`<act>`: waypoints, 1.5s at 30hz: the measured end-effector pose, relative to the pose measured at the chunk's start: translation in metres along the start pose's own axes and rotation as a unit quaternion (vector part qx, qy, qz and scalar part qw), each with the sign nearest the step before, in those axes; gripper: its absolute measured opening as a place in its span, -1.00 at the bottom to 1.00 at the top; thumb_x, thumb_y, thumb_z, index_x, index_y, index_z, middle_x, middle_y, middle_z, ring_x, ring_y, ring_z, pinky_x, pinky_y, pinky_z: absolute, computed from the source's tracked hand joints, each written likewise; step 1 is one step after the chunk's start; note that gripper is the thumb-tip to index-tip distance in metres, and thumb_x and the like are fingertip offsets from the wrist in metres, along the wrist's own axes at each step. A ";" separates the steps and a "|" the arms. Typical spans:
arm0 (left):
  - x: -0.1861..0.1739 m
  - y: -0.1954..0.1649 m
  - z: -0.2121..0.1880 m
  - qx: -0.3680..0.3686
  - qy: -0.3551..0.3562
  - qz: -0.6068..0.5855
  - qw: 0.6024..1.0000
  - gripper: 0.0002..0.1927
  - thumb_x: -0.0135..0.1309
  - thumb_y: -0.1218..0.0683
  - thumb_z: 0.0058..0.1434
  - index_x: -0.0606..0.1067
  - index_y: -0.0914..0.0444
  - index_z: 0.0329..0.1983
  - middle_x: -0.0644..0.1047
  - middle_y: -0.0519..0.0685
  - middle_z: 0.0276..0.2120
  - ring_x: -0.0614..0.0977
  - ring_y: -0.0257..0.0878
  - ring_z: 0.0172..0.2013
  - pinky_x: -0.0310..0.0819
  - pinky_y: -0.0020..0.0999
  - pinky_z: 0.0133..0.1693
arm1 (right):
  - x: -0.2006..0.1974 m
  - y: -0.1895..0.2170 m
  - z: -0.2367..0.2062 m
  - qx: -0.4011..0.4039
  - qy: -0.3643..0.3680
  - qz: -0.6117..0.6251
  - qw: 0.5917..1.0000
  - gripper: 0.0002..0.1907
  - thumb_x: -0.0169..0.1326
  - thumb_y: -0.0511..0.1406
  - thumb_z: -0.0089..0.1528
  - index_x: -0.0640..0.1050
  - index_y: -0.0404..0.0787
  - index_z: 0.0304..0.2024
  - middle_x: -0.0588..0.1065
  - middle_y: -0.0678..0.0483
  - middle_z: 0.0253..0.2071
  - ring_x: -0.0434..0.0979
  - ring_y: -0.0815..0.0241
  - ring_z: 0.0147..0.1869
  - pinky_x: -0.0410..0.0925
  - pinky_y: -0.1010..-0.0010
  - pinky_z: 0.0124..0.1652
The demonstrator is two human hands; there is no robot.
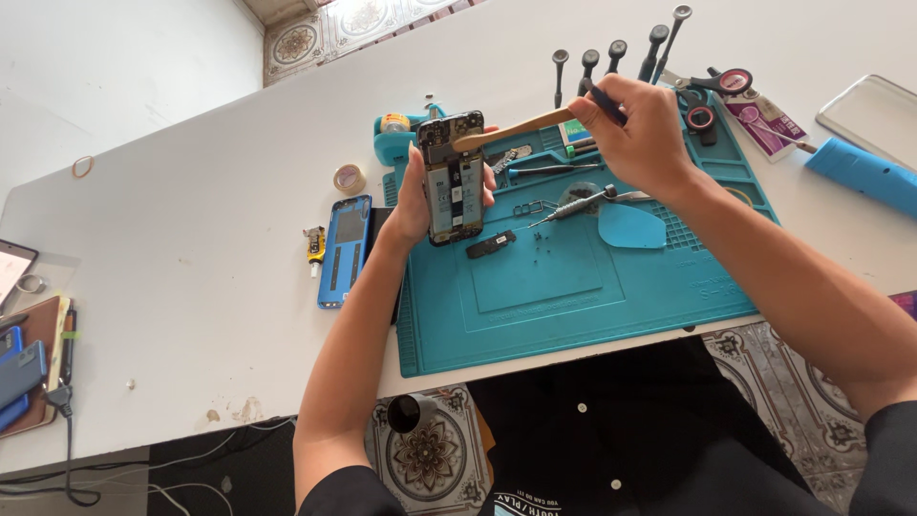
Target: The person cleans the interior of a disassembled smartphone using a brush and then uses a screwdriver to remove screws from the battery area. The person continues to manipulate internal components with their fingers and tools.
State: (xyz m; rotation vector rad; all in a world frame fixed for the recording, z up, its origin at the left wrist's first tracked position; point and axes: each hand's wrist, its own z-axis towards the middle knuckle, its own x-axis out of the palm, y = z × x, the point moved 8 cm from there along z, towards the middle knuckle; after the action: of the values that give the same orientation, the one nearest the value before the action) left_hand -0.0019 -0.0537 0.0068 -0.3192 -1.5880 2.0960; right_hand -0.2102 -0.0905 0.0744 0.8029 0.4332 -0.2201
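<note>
My left hand point(413, 196) holds an opened smartphone point(451, 177) upright above the teal work mat point(573, 287), its back off and the battery and circuit board showing. My right hand point(642, 129) grips a brush with a light wooden handle point(516, 131); its tip rests on the upper part of the phone. A small black cover piece point(491, 245) and several tiny screws lie on the mat just below the phone.
A blue back cover point(345, 250) lies left of the mat beside a small yellow tube point(314, 247). Several screwdrivers point(611, 57), scissors point(712, 86), tweezers point(573, 205), a blue pick point(633, 227) and a tape roll point(349, 178) surround the mat. Phones sit at the far left point(21, 373).
</note>
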 end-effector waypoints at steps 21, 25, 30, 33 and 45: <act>0.001 -0.004 0.006 0.024 -0.021 -0.017 0.999 0.04 -0.41 -0.57 0.35 0.24 0.35 0.49 0.60 0.09 -0.21 0.68 -0.17 -0.21 0.65 -0.28 -0.13 | 0.004 -0.009 -0.002 -0.003 0.055 -0.102 0.993 -0.60 0.23 -0.09 0.42 0.62 -0.32 -0.26 0.43 0.05 -0.60 0.33 0.33 -0.58 0.17 0.40 -0.55; 0.006 0.001 0.005 0.005 -0.001 -0.049 0.999 0.05 -0.36 -0.56 0.35 0.20 0.32 0.56 0.58 0.09 -0.18 0.65 -0.18 -0.18 0.59 -0.32 -0.08 | 0.006 -0.010 -0.006 -0.018 0.061 -0.122 0.990 -0.55 0.25 -0.12 0.47 0.57 -0.36 -0.35 0.35 0.01 -0.59 0.25 0.27 -0.54 0.14 0.35 -0.48; 0.010 -0.003 0.006 0.039 0.017 0.020 0.999 0.01 -0.41 -0.56 0.41 0.23 0.29 0.56 0.59 0.09 -0.18 0.66 -0.19 -0.20 0.67 -0.26 -0.07 | 0.024 -0.014 -0.021 0.036 0.117 -0.067 0.990 -0.51 0.29 -0.17 0.44 0.53 -0.38 -0.47 0.27 0.03 -0.70 0.14 0.36 -0.57 0.06 0.38 -0.51; 0.009 -0.002 0.008 0.049 0.024 0.017 0.998 0.00 -0.44 -0.55 0.38 0.19 0.27 0.55 0.61 0.08 -0.02 0.65 -0.21 -0.11 0.72 -0.23 -0.02 | 0.027 -0.017 -0.022 0.027 0.141 -0.080 0.986 -0.59 0.34 -0.19 0.37 0.55 -0.33 -0.44 0.32 0.07 -0.66 0.16 0.37 -0.56 0.03 0.43 -0.54; -0.003 0.008 0.008 0.054 0.020 -0.016 0.998 0.05 -0.52 -0.56 0.37 0.22 0.32 0.53 0.60 0.09 -0.23 0.68 -0.18 -0.24 0.66 -0.31 -0.12 | 0.007 -0.032 -0.009 -0.025 0.099 -0.125 0.987 -0.55 0.27 -0.11 0.44 0.63 -0.31 -0.40 0.45 0.18 -0.60 0.35 0.46 -0.51 0.17 0.57 -0.50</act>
State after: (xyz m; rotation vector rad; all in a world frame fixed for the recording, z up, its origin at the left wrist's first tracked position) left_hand -0.0049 -0.0639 0.0010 -0.2947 -1.4416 2.1273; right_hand -0.2179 -0.1059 0.0446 0.7226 0.7246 -0.3621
